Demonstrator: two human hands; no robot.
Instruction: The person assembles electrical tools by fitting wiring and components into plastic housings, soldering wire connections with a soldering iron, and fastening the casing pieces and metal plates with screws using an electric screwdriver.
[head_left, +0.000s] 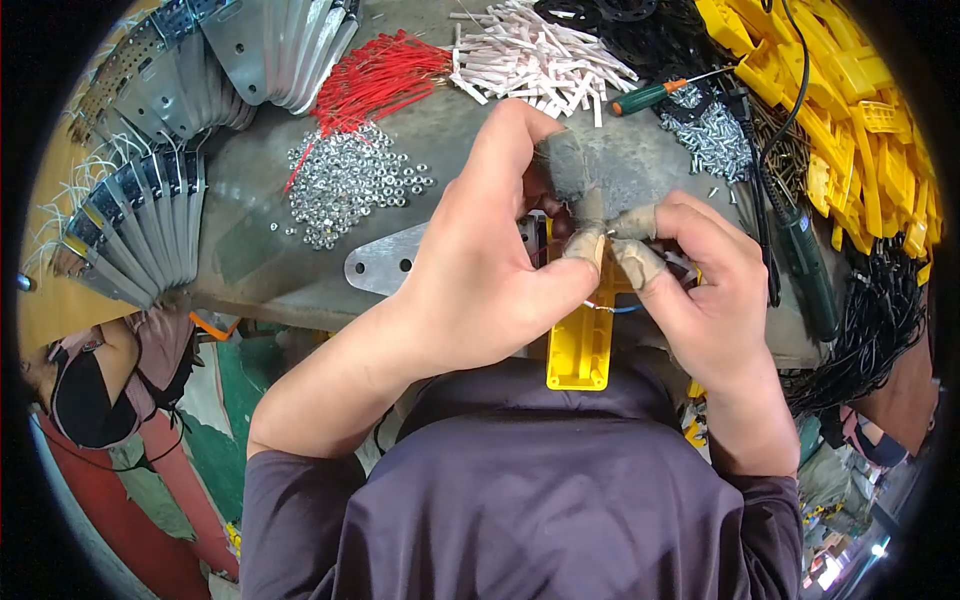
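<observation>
Both hands meet over a yellow plastic housing (pixel 579 350) at the table's front edge. My left hand (pixel 500 240) has its thumb and taped fingers pressed together above the housing, on something small I cannot make out. Close beside it, my right hand (pixel 695 270) pinches with taped thumb and forefinger at a small part hidden between the fingertips. A thin blue and white wire (pixel 622 309) shows below the fingertips. Under my left forearm and hand lies a flat metal plate (pixel 378 262) with holes, its right part covered by my hand.
Nuts (pixel 345 185), red wires (pixel 385 78) and white sleeves (pixel 540 55) lie behind my hands. Screws (pixel 715 140), a green screwdriver (pixel 640 98), yellow parts (pixel 870 130) and black cables (pixel 870 320) are right. Metal plates (pixel 150 215) stand left. A person (pixel 110 380) is at lower left.
</observation>
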